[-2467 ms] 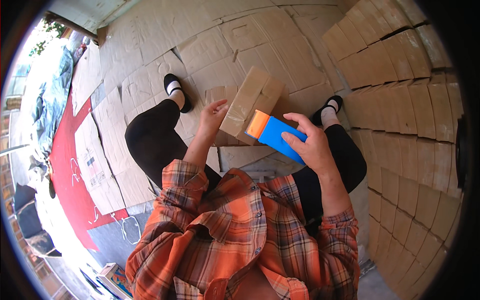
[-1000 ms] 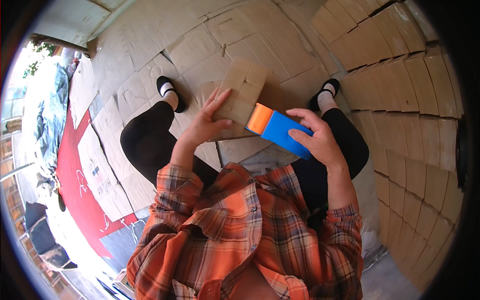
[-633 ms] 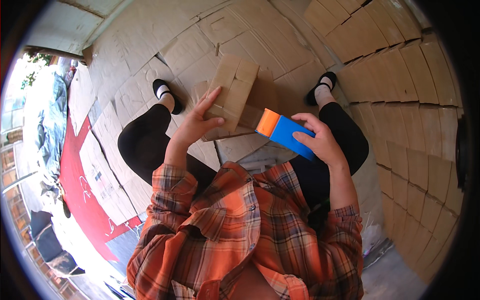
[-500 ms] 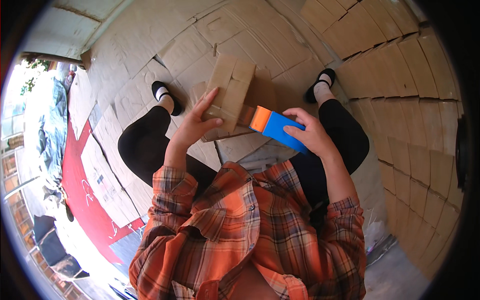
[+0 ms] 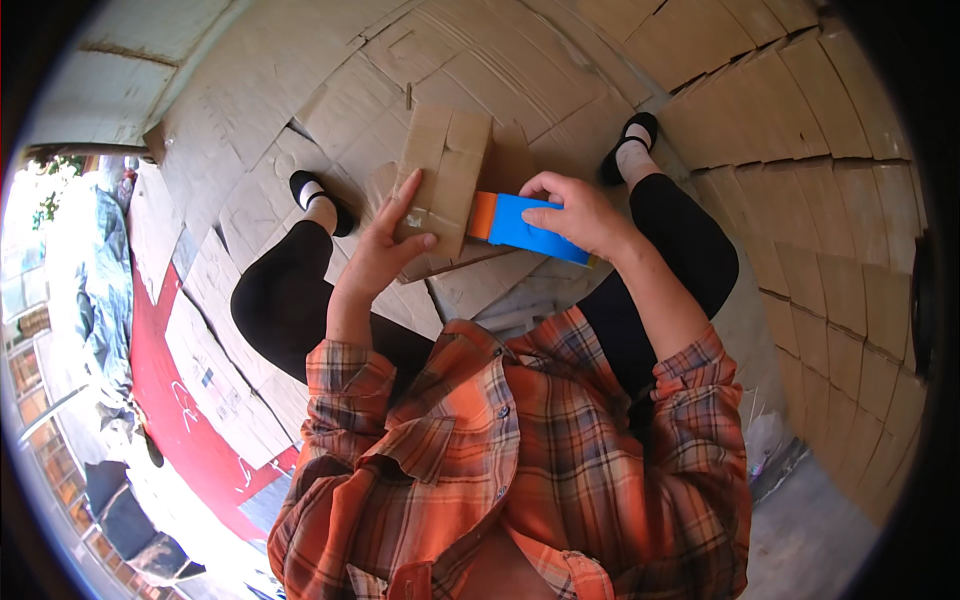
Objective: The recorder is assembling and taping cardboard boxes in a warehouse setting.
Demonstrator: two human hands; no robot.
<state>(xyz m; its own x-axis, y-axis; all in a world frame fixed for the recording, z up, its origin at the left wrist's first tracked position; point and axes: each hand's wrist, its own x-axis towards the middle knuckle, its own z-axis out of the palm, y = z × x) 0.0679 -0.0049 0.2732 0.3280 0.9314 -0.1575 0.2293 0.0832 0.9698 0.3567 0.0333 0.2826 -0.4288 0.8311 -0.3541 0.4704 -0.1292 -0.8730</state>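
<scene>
A small brown cardboard box (image 5: 446, 165) stands on the cardboard-covered ground between my feet. My left hand (image 5: 380, 245) grips its near left part, thumb on the face towards me and the fingers along the left edge. In my right hand (image 5: 585, 215) is a tape dispenser (image 5: 535, 228) with a blue body and an orange front end. That orange end is against the right side of the box, low down. The thumb lies on top of the blue body, while some of the other fingers are hidden. Whether tape is stuck on that side cannot be seen.
Stacked cardboard boxes (image 5: 790, 120) form a wall along the right. Flattened cardboard (image 5: 300, 105) covers the ground ahead. A red sheet (image 5: 185, 385) lies at the left, near a grey-blue tarp (image 5: 105, 290). My black-clad legs are spread either side of the box.
My right hand has brought the tape dispenser up and left, and its orange end now meets the box's right side. The left hand keeps its hold on the box.
</scene>
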